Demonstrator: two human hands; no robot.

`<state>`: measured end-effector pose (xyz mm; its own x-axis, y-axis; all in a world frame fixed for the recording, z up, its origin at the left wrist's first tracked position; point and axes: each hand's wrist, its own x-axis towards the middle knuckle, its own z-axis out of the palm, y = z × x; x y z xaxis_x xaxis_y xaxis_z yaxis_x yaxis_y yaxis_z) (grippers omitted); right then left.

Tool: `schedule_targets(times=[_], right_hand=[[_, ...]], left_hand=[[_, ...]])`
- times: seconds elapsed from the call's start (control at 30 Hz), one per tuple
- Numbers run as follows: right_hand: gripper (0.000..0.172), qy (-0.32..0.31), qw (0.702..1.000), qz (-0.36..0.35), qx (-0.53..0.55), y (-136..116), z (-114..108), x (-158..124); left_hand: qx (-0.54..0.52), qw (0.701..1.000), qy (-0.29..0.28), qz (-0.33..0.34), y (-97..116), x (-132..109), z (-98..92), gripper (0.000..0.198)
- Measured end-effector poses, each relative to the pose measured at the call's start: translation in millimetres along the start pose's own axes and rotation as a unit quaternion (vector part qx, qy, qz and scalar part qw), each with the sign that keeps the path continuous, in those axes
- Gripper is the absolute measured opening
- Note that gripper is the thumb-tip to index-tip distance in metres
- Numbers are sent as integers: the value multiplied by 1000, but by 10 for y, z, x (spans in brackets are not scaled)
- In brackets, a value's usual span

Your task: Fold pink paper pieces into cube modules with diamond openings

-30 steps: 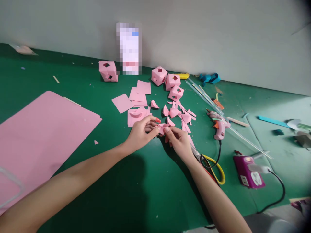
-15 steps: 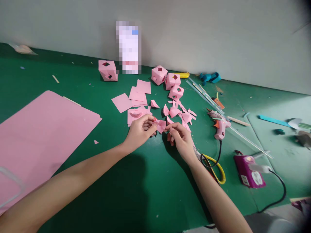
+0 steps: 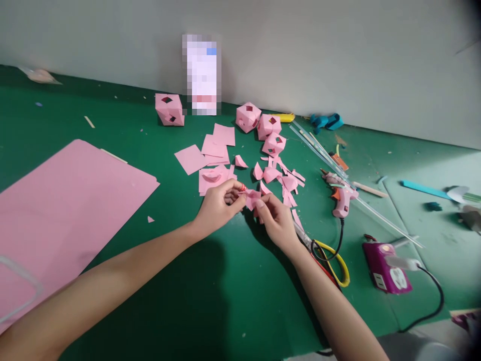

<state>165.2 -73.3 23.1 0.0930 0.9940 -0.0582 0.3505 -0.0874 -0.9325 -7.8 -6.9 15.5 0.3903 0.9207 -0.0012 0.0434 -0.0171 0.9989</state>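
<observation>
A small folded piece of pink paper (image 3: 253, 198) is pinched between both hands above the green table. My left hand (image 3: 220, 203) has its left side, thumb against curled fingers, with a red band on one finger. My right hand (image 3: 277, 216) grips the opposite edge between thumb and forefinger; its other fingers are curled. Just beyond are curved pink paper pieces (image 3: 271, 174), and a stack of pink paper squares (image 3: 214, 145) lies past my left hand. Pink paper polyhedra with cut-out holes, such as one (image 3: 248, 117), stand farther back.
A large pink sheet (image 3: 75, 200) covers the left of the green table (image 3: 180, 311). Scissors (image 3: 340, 265), a pink glue gun (image 3: 342, 198), glue sticks (image 3: 387, 220) and a purple power block (image 3: 387, 268) with a cord lie right. A blurred, lit screen (image 3: 202, 75) leans on the wall.
My right hand has moved left and closed its thumb and forefinger on the folded paper's right edge. The left hand keeps its hold. The view has shifted slightly.
</observation>
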Motion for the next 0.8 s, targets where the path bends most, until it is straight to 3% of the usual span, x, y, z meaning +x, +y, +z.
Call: schedule_targets(times=[0.2,0.4,0.6,0.8], right_hand=[[34,12,999,-16,-43,-24,13,-6],[35,86,996,-33,-9,-51,30,-15],[37,24,999,-19,31,-50,89,-37],[27,10,996,-68,-54,-66,137,-85]], left_hand=[[36,998,-47,38,15,-42,-5,20],[80,986,-108,97,17,-100,35,51],[60,991,-40,116,-42,-85,30,43],[50,995,30,85,-54,-24,-4,35]])
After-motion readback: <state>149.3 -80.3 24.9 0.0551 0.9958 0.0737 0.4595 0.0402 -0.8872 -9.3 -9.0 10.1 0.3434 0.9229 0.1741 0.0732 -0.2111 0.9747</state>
